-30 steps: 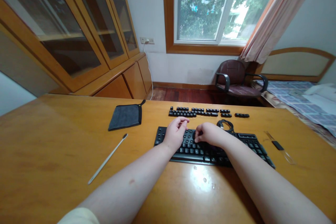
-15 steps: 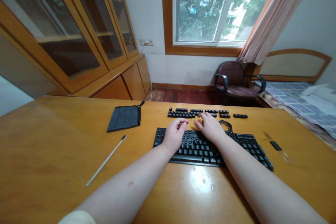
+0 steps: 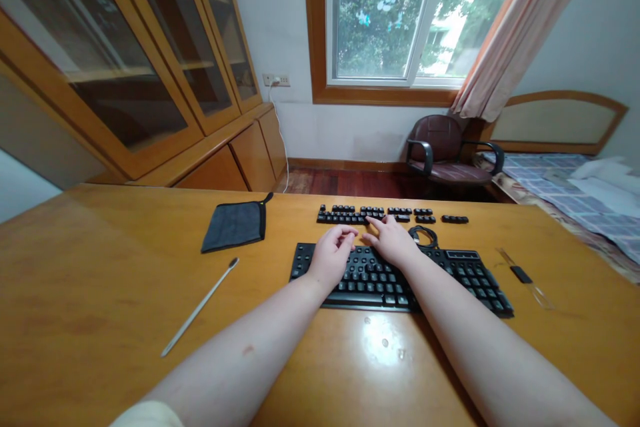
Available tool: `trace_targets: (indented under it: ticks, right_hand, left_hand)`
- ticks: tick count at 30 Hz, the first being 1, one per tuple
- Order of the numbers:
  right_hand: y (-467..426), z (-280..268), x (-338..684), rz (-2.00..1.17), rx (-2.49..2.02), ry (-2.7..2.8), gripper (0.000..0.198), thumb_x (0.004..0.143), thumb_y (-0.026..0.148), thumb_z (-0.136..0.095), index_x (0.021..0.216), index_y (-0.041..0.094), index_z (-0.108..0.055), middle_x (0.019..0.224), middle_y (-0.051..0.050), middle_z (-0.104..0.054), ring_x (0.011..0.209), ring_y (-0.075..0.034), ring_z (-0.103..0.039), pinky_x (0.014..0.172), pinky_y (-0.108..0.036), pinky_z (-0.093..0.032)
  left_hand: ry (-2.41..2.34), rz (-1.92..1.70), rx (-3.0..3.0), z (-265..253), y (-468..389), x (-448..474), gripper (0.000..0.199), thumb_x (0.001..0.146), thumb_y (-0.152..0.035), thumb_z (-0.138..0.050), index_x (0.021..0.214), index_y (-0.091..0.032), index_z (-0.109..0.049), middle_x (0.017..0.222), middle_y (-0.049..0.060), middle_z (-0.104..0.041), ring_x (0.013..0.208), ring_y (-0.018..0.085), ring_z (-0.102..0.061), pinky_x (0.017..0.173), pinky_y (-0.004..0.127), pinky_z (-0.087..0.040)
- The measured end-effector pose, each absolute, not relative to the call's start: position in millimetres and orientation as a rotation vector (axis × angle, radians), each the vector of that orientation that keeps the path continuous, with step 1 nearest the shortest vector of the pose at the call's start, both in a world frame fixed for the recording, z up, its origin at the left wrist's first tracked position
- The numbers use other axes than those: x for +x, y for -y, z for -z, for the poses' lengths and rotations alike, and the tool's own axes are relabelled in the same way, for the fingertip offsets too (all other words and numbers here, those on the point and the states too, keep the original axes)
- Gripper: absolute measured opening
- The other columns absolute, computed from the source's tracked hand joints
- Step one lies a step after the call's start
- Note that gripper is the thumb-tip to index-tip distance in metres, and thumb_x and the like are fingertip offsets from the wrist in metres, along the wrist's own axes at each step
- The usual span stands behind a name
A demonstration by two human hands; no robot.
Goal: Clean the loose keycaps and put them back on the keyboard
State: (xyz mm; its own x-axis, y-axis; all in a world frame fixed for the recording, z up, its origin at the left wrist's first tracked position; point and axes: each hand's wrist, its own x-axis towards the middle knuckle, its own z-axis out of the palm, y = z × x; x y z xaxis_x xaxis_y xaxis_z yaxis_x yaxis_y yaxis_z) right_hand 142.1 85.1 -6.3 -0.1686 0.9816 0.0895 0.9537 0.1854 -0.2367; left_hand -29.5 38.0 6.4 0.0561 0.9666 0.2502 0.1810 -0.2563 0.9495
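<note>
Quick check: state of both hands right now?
Left hand: curled; cannot tell whether it holds anything.
Right hand: open, at the loose keycaps.

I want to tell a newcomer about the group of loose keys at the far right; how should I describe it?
On the wooden desk, find the black keyboard, then look beyond it to the loose black keys near the desk's far edge. The rightmost short group is the one. It forms a single row, whereas the neighbouring group on its left has two rows.
</note>
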Motion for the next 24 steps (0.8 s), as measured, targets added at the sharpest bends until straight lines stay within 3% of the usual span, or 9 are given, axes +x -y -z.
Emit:
trace_targets:
  ticks: [4,8,16,24]
  right_hand:
    - [-86.2,6.2,143.2,-0.197,-1.835,2.259,0.031,0.083,0.043,-0.049,0.098,0.023,-0.067,0.100,-0.008,-0.055,0.086,-0.019,-0.057,0.078,-0.028,-0.040]
    - [-85.3,3.6,143.5,-0.175,-1.771,2.265,0.025,0.082,0.038,-0.051,0.086,0.021,-0.069,0.090,-0.007,-0.061,0.079,-0.018,-0.059,0.072,-0.028,-0.043]
    - [-58.2,-8.1,134.1,0.076,-0.989,2.115,0.025,0.084,0.029,-0.051,0.104,0.020,-0.062,0.096,-0.009,-0.065,0.089,-0.020,-0.059,0.080,-0.033,-0.049]
    - [-56.1,-5.9,132.6,0.009,-0.898,2.203,0.027,0.083,0.025,-0.052,0.108,0.022,-0.060,0.095,-0.008,-0.063,0.086,-0.019,-0.059,0.076,-0.033,-0.050]
  left_hand:
    - [-1.196,-1.278,1.554,-9.0,-36.9,-29.6,0.019,0.082,-0.028,-0.048,0.088,-0.016,-0.062,0.082,0.004,-0.065,0.068,0.013,-0.060,0.067,0.025,-0.048]
    - [-1.202,-1.284,1.549,-9.0,-36.8,-29.8,0.018,0.082,-0.027,-0.049,0.088,-0.016,-0.062,0.084,0.004,-0.065,0.068,0.013,-0.060,0.067,0.025,-0.049]
    - [-1.108,-1.275,1.522,1.0,-43.0,-30.4,0.031,0.086,-0.032,-0.044,0.109,-0.016,-0.057,0.105,0.008,-0.063,0.084,0.016,-0.062,0.080,0.030,-0.050]
    - [-1.112,-1.231,1.597,-2.2,-42.5,-30.1,0.024,0.083,-0.031,-0.049,0.097,-0.016,-0.063,0.094,0.006,-0.067,0.083,0.017,-0.063,0.077,0.030,-0.051]
